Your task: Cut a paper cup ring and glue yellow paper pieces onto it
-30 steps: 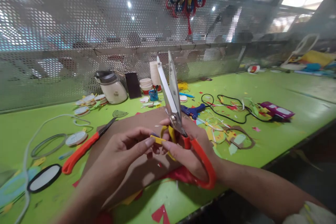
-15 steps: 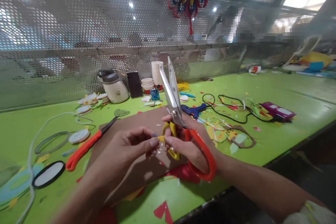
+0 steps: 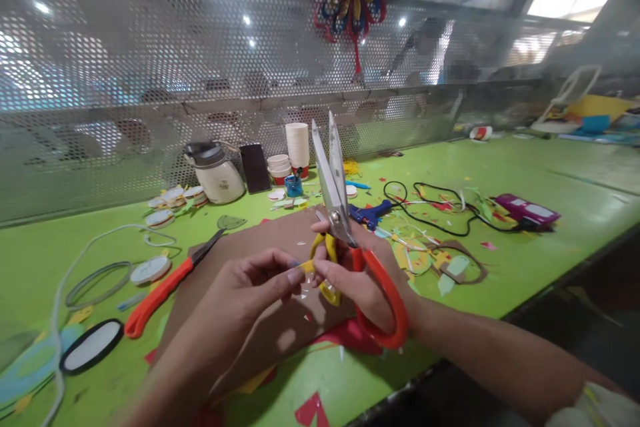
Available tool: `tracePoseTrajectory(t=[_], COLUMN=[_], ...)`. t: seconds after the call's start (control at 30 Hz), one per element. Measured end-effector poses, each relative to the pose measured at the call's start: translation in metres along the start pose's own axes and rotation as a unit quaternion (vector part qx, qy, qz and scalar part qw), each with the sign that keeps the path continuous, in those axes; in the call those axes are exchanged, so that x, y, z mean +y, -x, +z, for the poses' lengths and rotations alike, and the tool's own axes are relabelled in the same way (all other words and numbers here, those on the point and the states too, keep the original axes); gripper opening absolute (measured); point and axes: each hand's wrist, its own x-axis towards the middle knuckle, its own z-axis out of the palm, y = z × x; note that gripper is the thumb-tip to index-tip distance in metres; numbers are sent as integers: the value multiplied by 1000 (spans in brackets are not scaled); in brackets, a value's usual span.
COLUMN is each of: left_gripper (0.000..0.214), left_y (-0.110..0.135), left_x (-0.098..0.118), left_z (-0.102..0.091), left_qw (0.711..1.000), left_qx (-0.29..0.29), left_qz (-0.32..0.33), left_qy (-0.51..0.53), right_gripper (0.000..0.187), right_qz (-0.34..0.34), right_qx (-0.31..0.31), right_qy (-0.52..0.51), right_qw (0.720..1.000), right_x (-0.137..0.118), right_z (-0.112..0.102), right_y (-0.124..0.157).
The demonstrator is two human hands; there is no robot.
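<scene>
Between the fingertips of both hands is a small yellow paper piece (image 3: 307, 267). My left hand (image 3: 260, 278) pinches its left end, and the thumb and fingers of my right hand (image 3: 360, 273) hold its right end. A pair of scissors (image 3: 333, 197) also rests in my right hand, blades pointing up and slightly parted. One scissor handle is yellow, and the other, orange-red, loops around the lower part of that hand. Under both hands lies a brown cardboard sheet (image 3: 205, 303) with tiny white paper bits on it.
An orange-handled knife (image 3: 165, 290) lies to the left, near a black-rimmed white oval (image 3: 93, 347). Behind stand a jug (image 3: 220, 177), a phone (image 3: 255, 168) and paper cups (image 3: 297, 147). Rightward are a blue glue gun (image 3: 371, 213), black cable, paper scraps and a purple box (image 3: 526, 211).
The scissors have turned slightly, so their blades look more upright. Both hands keep their grip on the yellow paper. The camera view has shifted a little.
</scene>
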Motion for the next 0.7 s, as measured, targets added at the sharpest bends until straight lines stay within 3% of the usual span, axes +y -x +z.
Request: tracePoseTrajectory(t=[0.13, 0.3, 0.5, 0.7], left_gripper=[19, 16, 14, 11], left_y=[-1, 2, 8, 13], left_x=[1, 2, 1, 4], left_z=[-6, -10, -11, -16], left_qw=[998, 981, 968, 968], left_qx=[43, 124, 173, 162], left_qz=[52, 93, 153, 192], left_qy=[12, 115, 95, 27], right_gripper=[32, 49, 48, 45], right_qz=[28, 157, 95, 48], right_qx=[-5, -102, -168, -208], right_qy=[5, -69, 1, 102], right_qw=[1000, 980, 981, 972], right_x=[0, 6, 16, -3], right_z=[2, 11, 4, -4], right_y=[-1, 9, 19, 12])
